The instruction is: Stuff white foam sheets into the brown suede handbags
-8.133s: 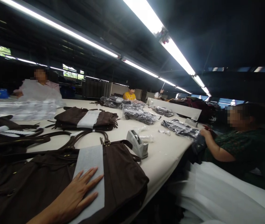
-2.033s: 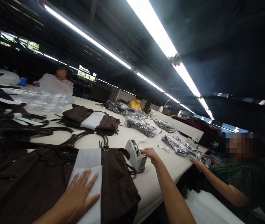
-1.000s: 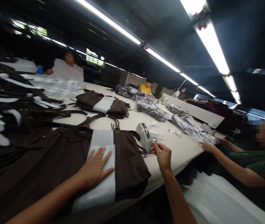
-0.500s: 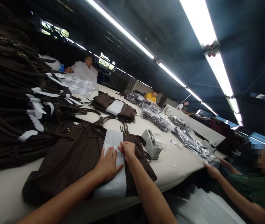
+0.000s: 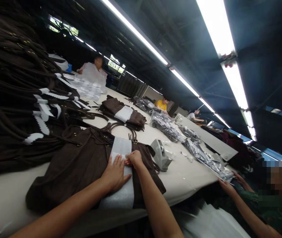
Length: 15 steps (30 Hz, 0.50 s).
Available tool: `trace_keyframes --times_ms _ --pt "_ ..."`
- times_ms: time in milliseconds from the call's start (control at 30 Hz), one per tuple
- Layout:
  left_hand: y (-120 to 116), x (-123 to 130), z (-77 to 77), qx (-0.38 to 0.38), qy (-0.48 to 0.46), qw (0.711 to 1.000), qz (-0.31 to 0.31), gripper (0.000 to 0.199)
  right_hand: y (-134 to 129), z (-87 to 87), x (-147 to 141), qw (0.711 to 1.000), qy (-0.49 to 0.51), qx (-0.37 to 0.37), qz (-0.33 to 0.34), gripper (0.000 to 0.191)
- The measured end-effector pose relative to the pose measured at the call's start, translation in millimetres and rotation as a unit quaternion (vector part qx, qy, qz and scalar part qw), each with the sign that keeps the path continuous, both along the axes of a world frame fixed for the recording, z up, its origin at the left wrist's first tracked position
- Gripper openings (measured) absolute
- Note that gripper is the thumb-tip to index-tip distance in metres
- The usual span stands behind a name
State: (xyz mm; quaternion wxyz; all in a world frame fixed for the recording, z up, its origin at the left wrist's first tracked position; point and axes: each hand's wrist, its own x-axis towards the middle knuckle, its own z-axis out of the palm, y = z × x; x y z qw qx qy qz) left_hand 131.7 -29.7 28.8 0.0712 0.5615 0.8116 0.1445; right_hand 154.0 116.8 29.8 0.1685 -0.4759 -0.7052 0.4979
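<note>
In front of me a dark brown handbag [image 5: 75, 168] lies flat on the table, its looped handles pointing away. A band of thin white foam sheet [image 5: 121, 195] runs around its middle. My left hand [image 5: 117, 172] rests on that sheet, fingers stretched out and pressing it down. Beside it, my right hand [image 5: 134, 159] pinches at the sheet's right side; what sits between thumb and fingers is too small to make out. Just right of the bag stands a grey tape dispenser [image 5: 161, 155].
Brown bags with white-wrapped handles [image 5: 9, 99] are piled at left. Another banded brown bag [image 5: 121, 114] lies beyond mine. Plastic-wrapped bags [image 5: 167, 125] line the table [image 5: 180, 175]. At right, a co-worker's hands [image 5: 227, 188] touch one; white sheets [image 5: 210, 221] hang below. Other people stand further off.
My right hand has shifted slightly left, closer to the left hand's fingertips. The left hand stays flat on the foam sheet. The camera view has moved a little.
</note>
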Motion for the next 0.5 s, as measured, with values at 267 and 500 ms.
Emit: trace_keyframes --times_ms 267,500 --pt "-3.0 1.5 -0.6 0.019 0.004 1.000 0.004 0.081 -4.9 14.5 35.8 0.978 -0.145 0.093 0.120 0.036" --pt "-1.6 0.7 -1.1 -0.011 0.041 0.999 0.001 0.081 -36.1 27.9 54.5 0.885 -0.122 0.419 0.165 0.012"
